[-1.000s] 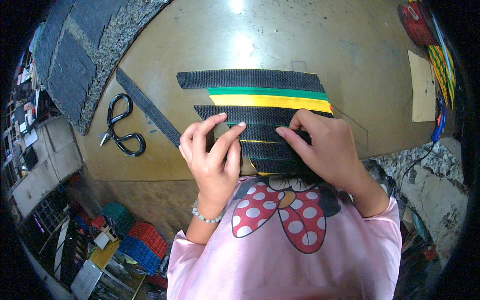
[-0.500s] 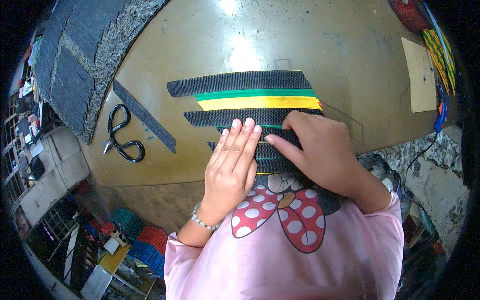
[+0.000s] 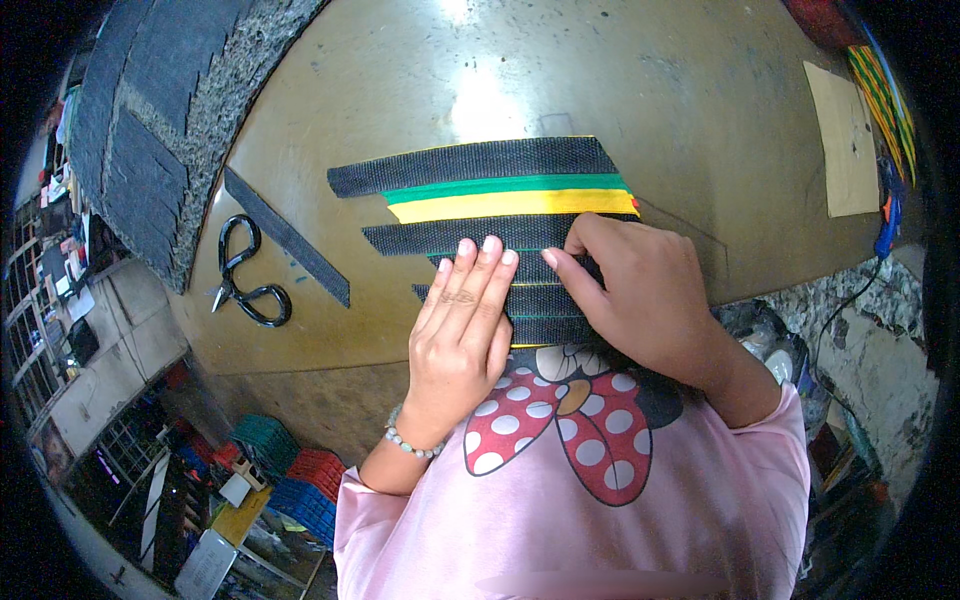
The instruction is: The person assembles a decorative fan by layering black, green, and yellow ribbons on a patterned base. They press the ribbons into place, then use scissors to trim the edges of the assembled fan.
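A row of black woven webbing strips (image 3: 470, 232) lies on the brown table in front of my body, their ends cut at a slant. Between the far two strips show a green band (image 3: 500, 187) and a yellow band (image 3: 510, 206). My left hand (image 3: 450, 330) rests flat on the nearer strips, fingers stretched out and close together. At their right side my right hand (image 3: 640, 295) is curled, thumb and bent forefinger closed over a black strip; its other fingers are hidden. Thin green and yellow lines run between the nearer strips.
Black-handled scissors (image 3: 236, 280) and a loose black strip (image 3: 290, 238) lie to the left. Beyond them is a stack of black strips (image 3: 150, 150) at the table's side. A cardboard piece (image 3: 842, 140) lies far right beside yellow-green cords (image 3: 880, 105). Plastic crates (image 3: 300, 505) stand lower left.
My right thumb has slid slightly away from me along the strips, toward the forefinger. The strips have shifted a little left at their far end. My left hand stays nearly in place.
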Motion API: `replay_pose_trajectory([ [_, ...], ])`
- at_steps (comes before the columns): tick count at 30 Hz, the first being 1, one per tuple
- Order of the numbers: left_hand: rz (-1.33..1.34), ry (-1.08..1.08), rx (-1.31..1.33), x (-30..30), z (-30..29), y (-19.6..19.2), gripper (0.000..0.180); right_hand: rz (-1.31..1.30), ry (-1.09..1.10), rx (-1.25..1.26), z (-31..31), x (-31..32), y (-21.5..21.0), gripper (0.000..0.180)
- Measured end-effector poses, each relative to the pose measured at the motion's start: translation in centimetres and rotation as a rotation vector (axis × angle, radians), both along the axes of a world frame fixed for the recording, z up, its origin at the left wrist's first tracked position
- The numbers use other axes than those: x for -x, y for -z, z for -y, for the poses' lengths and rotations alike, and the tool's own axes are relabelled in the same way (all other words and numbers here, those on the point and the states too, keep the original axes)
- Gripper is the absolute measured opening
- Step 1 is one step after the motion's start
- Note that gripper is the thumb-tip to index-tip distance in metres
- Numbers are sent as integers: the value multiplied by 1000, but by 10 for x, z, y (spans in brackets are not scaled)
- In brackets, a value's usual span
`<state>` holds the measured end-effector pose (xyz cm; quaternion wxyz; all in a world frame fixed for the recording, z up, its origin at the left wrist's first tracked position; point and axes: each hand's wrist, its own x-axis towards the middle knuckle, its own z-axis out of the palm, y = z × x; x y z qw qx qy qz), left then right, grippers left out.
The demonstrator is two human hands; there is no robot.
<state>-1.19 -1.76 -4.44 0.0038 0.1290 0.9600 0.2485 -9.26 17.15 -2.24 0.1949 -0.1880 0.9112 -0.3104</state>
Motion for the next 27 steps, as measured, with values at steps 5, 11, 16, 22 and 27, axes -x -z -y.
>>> replay_pose_trajectory([
  [5, 9, -4, 11, 3, -3, -6, 52, -70, 8, 29, 0, -3, 4, 21],
  [11, 59, 26, 114, 3, -21, -17, 52, -102, 58, -23, 6, -8, 7, 20],
  [16, 65, 79, 45, 5, -25, -4, 56, -133, 55, -190, -10, -15, -11, 25],
  [22, 89, 69, 49, 2, -23, -4, 55, -13, 136, -5, -37, -11, -3, 30],
  [27, 93, 76, 47, 3, -22, -4, 56, -37, 132, 26, -39, -12, 5, 27],
])
